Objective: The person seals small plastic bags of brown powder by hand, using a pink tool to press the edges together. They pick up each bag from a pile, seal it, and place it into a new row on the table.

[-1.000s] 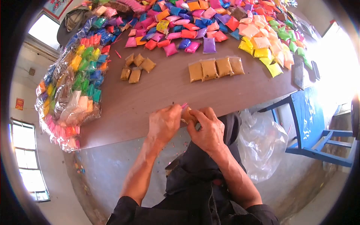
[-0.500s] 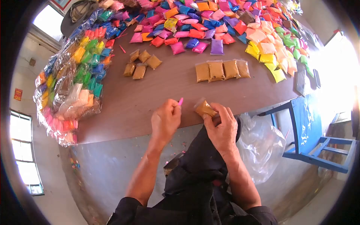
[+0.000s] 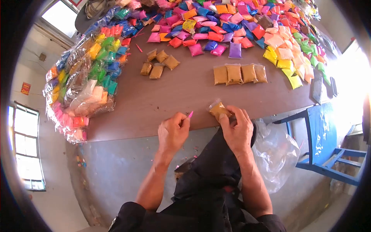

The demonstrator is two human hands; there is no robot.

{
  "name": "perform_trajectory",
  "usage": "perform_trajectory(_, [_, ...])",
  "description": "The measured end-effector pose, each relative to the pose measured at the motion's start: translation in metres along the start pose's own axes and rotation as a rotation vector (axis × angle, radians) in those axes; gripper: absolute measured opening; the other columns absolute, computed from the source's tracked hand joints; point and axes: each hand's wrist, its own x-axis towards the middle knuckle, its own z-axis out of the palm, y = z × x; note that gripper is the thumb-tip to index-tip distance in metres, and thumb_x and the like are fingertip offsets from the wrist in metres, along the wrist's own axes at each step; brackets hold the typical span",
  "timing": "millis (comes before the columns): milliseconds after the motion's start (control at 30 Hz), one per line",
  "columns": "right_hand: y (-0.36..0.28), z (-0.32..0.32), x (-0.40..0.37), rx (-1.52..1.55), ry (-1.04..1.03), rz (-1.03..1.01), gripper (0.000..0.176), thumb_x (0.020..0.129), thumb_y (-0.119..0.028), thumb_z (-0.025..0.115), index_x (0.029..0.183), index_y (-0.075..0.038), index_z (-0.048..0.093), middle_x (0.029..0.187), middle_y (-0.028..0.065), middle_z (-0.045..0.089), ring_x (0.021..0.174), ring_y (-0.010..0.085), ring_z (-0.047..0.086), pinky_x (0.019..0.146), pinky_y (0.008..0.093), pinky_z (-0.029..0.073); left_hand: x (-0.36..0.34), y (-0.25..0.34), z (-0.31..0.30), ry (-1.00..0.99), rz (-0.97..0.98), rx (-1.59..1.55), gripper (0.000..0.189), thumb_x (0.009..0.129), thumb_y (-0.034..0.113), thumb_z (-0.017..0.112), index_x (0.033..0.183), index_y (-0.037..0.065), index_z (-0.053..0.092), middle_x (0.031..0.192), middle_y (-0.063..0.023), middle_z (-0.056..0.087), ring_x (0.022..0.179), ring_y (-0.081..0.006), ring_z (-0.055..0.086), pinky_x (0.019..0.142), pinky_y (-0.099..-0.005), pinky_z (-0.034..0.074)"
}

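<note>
My left hand (image 3: 173, 131) is closed in a pinch on a small pink pointed plastic stick (image 3: 190, 114), whose tip pokes out past the fingers. To its right, my right hand (image 3: 236, 129) grips a small clear packet of brown, clay-like material (image 3: 217, 108) between thumb and fingers at the table's front edge. Pink stick and packet are apart. Beyond my right hand, several similar brown packets (image 3: 234, 73) lie in an overlapping row. Another loose group of brown packets (image 3: 156, 71) lies farther left on the brown table (image 3: 154, 112).
Colourful packets (image 3: 216, 36) cover the table's far side. Bundled packets in clear wrap (image 3: 77, 92) line the left edge. Yellow packets (image 3: 285, 63) and dark phone-like objects (image 3: 317, 89) lie right. A clear plastic bag (image 3: 276, 158) and blue chair (image 3: 320, 135) stand beside my leg.
The view has shifted, so the table's contents appear farther right. My left hand with the pink stick has drawn slightly back from the packet. My right hand still holds the brown packet.
</note>
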Motion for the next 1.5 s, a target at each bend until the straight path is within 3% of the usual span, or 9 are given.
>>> perform_trajectory(333, [0.001, 0.003, -0.001, -0.02, 0.013, -0.047, 0.028, 0.094, -0.019, 0.079, 0.118, -0.005, 0.077, 0.106, 0.0166, 0.076, 0.092, 0.0367, 0.078, 0.082, 0.0433, 0.062, 0.009, -0.036, -0.022, 0.091, -0.024, 0.02, 0.013, 0.1, 0.016, 0.074, 0.092, 0.007, 0.072, 0.066, -0.0143, 0.068, 0.056, -0.03, 0.068, 0.056, -0.0428, 0.052])
perform_trajectory(433, [0.004, 0.004, -0.001, -0.012, 0.027, -0.068, 0.028, 0.094, -0.018, 0.08, 0.119, -0.005, 0.077, 0.107, 0.0171, 0.077, 0.093, 0.0375, 0.078, 0.083, 0.0436, 0.062, 0.007, 0.007, 0.007, -0.038, -0.122, -0.071, 0.016, 0.102, 0.015, 0.076, 0.092, 0.004, 0.072, 0.067, -0.0101, 0.066, 0.057, -0.0139, 0.058, 0.055, -0.0356, 0.047])
perform_trajectory(533, [0.0, 0.001, 0.0, -0.007, 0.007, -0.043, 0.028, 0.094, -0.017, 0.08, 0.119, -0.005, 0.078, 0.108, 0.0176, 0.077, 0.093, 0.0377, 0.078, 0.084, 0.0438, 0.062, 0.025, -0.012, 0.01, 0.031, -0.073, -0.023, 0.013, 0.101, 0.017, 0.075, 0.093, 0.007, 0.07, 0.07, -0.0156, 0.068, 0.059, -0.0306, 0.07, 0.058, -0.0432, 0.053])
perform_trajectory(667, [0.0, 0.002, 0.001, -0.009, 0.012, -0.047, 0.027, 0.094, -0.017, 0.08, 0.118, -0.005, 0.078, 0.107, 0.0173, 0.077, 0.092, 0.0376, 0.078, 0.083, 0.0435, 0.062, 0.038, -0.082, -0.018, 0.195, -0.051, 0.172, 0.014, 0.101, 0.016, 0.074, 0.092, 0.006, 0.07, 0.071, -0.0156, 0.071, 0.064, -0.0319, 0.073, 0.06, -0.0441, 0.054])
perform_trajectory(767, [0.002, 0.004, 0.0, -0.014, 0.032, -0.068, 0.027, 0.093, -0.017, 0.08, 0.118, -0.005, 0.078, 0.107, 0.0168, 0.077, 0.092, 0.0374, 0.078, 0.082, 0.043, 0.062, 0.037, -0.08, -0.039, 0.102, -0.294, 0.057, 0.013, 0.1, 0.017, 0.074, 0.092, 0.006, 0.071, 0.072, -0.0157, 0.073, 0.067, -0.0337, 0.074, 0.062, -0.0451, 0.056])
perform_trajectory(967, [0.001, 0.001, 0.002, -0.045, 0.003, -0.054, 0.027, 0.093, -0.017, 0.081, 0.117, -0.005, 0.078, 0.105, 0.0165, 0.077, 0.091, 0.0364, 0.078, 0.081, 0.0424, 0.063, 0.062, -0.037, 0.0, 0.072, -0.119, -0.034, 0.014, 0.098, 0.018, 0.075, 0.097, 0.005, 0.07, 0.077, -0.017, 0.074, 0.069, -0.0314, 0.075, 0.065, -0.0447, 0.057])
perform_trajectory(1167, [0.007, 0.005, -0.001, 0.0, 0.038, -0.059, 0.027, 0.093, -0.017, 0.081, 0.117, -0.005, 0.078, 0.104, 0.0165, 0.077, 0.087, 0.0356, 0.078, 0.078, 0.0426, 0.062, 0.056, -0.141, -0.036, 0.112, -0.253, 0.095, 0.012, 0.098, 0.015, 0.074, 0.1, 0.004, 0.07, 0.077, -0.016, 0.076, 0.07, -0.0285, 0.076, 0.065, -0.0427, 0.057])
perform_trajectory(1267, [0.002, 0.004, 0.001, -0.012, 0.021, -0.076, 0.027, 0.093, -0.017, 0.08, 0.117, -0.004, 0.078, 0.104, 0.0166, 0.077, 0.086, 0.0355, 0.078, 0.077, 0.0427, 0.062, 0.048, -0.11, -0.062, 0.12, -0.359, -0.036, 0.011, 0.099, 0.013, 0.074, 0.102, 0.003, 0.072, 0.077, -0.0155, 0.077, 0.07, -0.0274, 0.076, 0.064, -0.0409, 0.057])
perform_trajectory(1500, [0.005, 0.002, 0.002, -0.017, 0.01, -0.09, 0.027, 0.093, -0.016, 0.08, 0.117, -0.004, 0.078, 0.103, 0.0156, 0.077, 0.083, 0.0334, 0.078, 0.076, 0.0421, 0.062, 0.058, -0.098, -0.076, 0.166, -0.157, 0.281, 0.015, 0.102, 0.02, 0.074, 0.101, 0.006, 0.078, 0.083, -0.0161, 0.077, 0.075, -0.0327, 0.076, 0.069, -0.0437, 0.057])
